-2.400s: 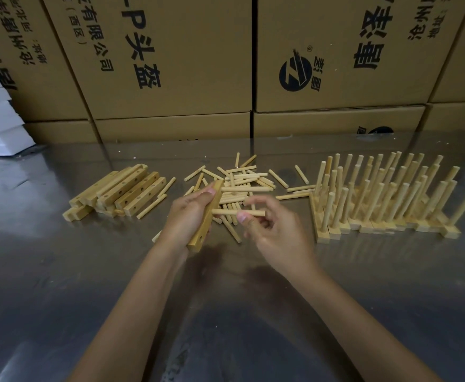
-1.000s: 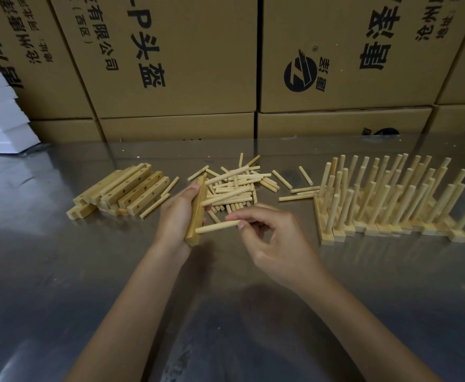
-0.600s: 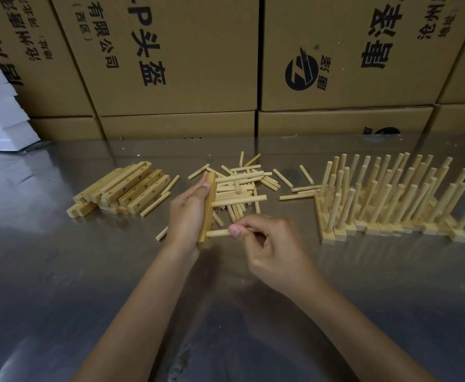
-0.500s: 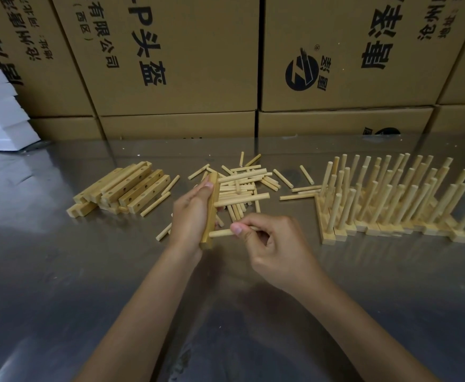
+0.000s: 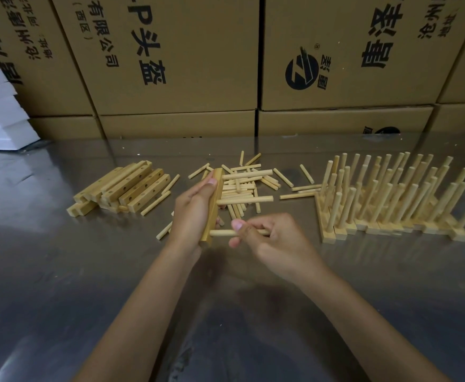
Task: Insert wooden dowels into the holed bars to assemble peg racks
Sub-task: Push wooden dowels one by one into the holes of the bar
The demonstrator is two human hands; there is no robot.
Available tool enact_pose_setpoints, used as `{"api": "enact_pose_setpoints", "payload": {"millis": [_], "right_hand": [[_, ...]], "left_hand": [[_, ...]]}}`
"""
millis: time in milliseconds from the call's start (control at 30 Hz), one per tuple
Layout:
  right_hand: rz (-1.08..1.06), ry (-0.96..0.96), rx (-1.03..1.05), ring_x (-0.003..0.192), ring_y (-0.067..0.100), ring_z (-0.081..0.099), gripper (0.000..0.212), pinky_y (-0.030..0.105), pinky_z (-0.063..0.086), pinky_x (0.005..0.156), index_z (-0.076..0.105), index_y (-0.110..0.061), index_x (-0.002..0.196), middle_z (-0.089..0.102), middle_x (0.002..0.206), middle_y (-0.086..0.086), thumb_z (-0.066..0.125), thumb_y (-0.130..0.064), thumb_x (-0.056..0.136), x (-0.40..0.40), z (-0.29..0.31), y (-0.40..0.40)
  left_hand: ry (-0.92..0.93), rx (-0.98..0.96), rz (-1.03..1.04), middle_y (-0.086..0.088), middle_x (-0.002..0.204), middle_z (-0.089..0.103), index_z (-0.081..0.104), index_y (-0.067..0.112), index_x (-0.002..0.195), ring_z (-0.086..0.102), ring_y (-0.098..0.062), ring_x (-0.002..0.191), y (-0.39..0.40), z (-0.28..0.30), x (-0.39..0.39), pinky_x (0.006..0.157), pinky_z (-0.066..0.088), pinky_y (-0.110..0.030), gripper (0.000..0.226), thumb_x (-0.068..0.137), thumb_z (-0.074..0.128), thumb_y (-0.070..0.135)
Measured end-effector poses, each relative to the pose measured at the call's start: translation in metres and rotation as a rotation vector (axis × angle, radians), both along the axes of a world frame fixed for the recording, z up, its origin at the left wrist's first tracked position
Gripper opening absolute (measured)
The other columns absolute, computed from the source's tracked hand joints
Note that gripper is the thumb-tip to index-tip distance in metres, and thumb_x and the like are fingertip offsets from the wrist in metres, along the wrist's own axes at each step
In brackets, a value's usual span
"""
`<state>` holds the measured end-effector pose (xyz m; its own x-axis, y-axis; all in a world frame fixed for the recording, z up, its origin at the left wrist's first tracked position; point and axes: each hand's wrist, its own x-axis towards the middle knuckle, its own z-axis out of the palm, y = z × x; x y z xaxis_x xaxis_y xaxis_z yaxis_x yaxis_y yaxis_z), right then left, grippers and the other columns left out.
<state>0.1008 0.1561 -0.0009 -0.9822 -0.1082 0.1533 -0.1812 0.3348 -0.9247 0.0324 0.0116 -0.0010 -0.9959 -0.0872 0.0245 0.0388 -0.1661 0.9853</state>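
Pale matt wooden dowels [image 5: 244,200] lie on a glossy metal table [image 5: 60,271].

— How many dowels stick out of the held bar [image 5: 214,205]?
— Three. Two hands; a pile of loose dowels [image 5: 242,186], too tangled to count.
— Spare bars [image 5: 126,187]?
— Roughly six, stacked. Finished racks [image 5: 391,199]: several, uncountable.

Cardboard boxes [image 5: 170,64] stacked behind steel table [image 5: 60,285].

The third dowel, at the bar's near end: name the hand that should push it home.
Right. The right hand already pinches that dowel, lined up at the bar, which the left hand grips.
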Motion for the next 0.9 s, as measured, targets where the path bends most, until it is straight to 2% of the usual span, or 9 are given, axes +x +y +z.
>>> {"api": "enact_pose_setpoints", "payload": {"millis": [67,233,400,533,600,667,800,833,900], "right_hand": [[0.076,-0.081,-0.090,0.039,0.004,0.045,0.034,0.013,0.035,0.042,0.077,-0.013,0.084,0.056,0.046,-0.003,0.063,-0.043,0.093,0.000,0.006,0.004],[0.239,-0.182,-0.258,0.049,0.013,0.052,0.031,0.019,0.037,0.043,0.078,-0.012,0.092,0.065,0.062,0.008,0.066,-0.041,0.090,0.001,0.014,0.014],[0.229,-0.172,-0.106,0.051,0.009,0.054,0.032,0.019,0.037,0.044,0.076,-0.014,0.088,0.068,0.063,0.003,0.066,-0.045,0.090,0.000,0.006,0.006],[0.003,-0.073,0.002,0.048,0.000,0.055,0.046,0.017,0.042,0.049,0.070,-0.020,0.072,0.067,0.059,-0.005,0.065,-0.065,0.080,0.001,-0.009,-0.013],[-0.188,0.077,0.140,0.048,-0.001,0.053,0.044,0.014,0.038,0.046,0.065,-0.023,0.067,0.064,0.059,-0.013,0.065,-0.066,0.078,-0.002,-0.017,-0.015],[-0.273,0.160,0.187,0.051,-0.003,0.055,0.033,0.013,0.039,0.046,0.065,-0.024,0.067,0.064,0.063,-0.018,0.070,-0.055,0.079,-0.005,-0.019,-0.012],[-0.342,0.256,0.157,0.051,-0.002,0.053,0.020,0.010,0.037,0.044,0.066,-0.025,0.065,0.062,0.060,-0.013,0.077,-0.033,0.080,-0.011,-0.016,-0.003],[-0.361,0.294,0.167,0.052,-0.002,0.053,0.020,0.010,0.037,0.045,0.065,-0.028,0.065,0.059,0.056,-0.011,0.077,-0.031,0.081,-0.011,-0.013,0.000],[-0.345,0.355,0.197,0.054,-0.001,0.052,0.019,0.011,0.038,0.047,0.065,-0.031,0.067,0.055,0.052,-0.013,0.077,-0.030,0.082,-0.010,-0.005,0.001]], "left_hand": [[-0.025,0.040,-0.003,-0.003,0.107,0.074,0.068,0.026,0.126,0.056,-0.019,0.059,-0.001,0.000,-0.001,0.053,0.051,-0.027,0.029,0.100,0.056,0.026],[-0.060,0.081,-0.032,-0.004,0.085,0.069,0.068,0.020,0.124,0.061,-0.017,0.069,-0.001,-0.004,-0.004,0.054,0.047,-0.029,0.028,0.103,0.050,0.025],[-0.066,0.103,0.019,-0.002,0.068,0.064,0.068,0.013,0.120,0.059,-0.011,0.054,-0.003,-0.006,-0.006,0.047,0.046,-0.022,0.029,0.105,0.045,0.023],[-0.046,0.084,0.094,0.001,0.071,0.070,0.058,0.019,0.127,0.066,-0.013,0.068,0.001,-0.010,-0.006,0.069,0.056,-0.033,0.027,0.107,0.043,0.029],[-0.040,0.135,0.109,0.004,0.072,0.072,0.054,0.022,0.126,0.070,-0.009,0.065,0.004,-0.012,-0.006,0.060,0.059,-0.032,0.023,0.107,0.045,0.028],[-0.030,0.162,0.108,-0.003,0.087,0.072,0.050,0.025,0.126,0.072,-0.006,0.066,0.005,-0.012,-0.006,0.049,0.055,-0.028,0.020,0.106,0.045,0.025],[-0.041,0.205,0.026,-0.015,0.100,0.070,0.048,0.023,0.130,0.075,-0.018,0.073,0.008,-0.015,-0.006,0.049,0.057,-0.032,0.024,0.108,0.039,0.019],[-0.023,0.142,0.039,-0.013,0.100,0.070,0.048,0.022,0.131,0.076,-0.020,0.077,0.009,-0.018,-0.007,0.053,0.059,-0.034,0.027,0.107,0.038,0.015],[0.112,-0.238,0.092,-0.006,0.099,0.069,0.052,0.017,0.130,0.072,-0.022,0.089,0.009,-0.029,-0.012,0.071,0.060,-0.041,0.031,0.102,0.043,0.007]]}}
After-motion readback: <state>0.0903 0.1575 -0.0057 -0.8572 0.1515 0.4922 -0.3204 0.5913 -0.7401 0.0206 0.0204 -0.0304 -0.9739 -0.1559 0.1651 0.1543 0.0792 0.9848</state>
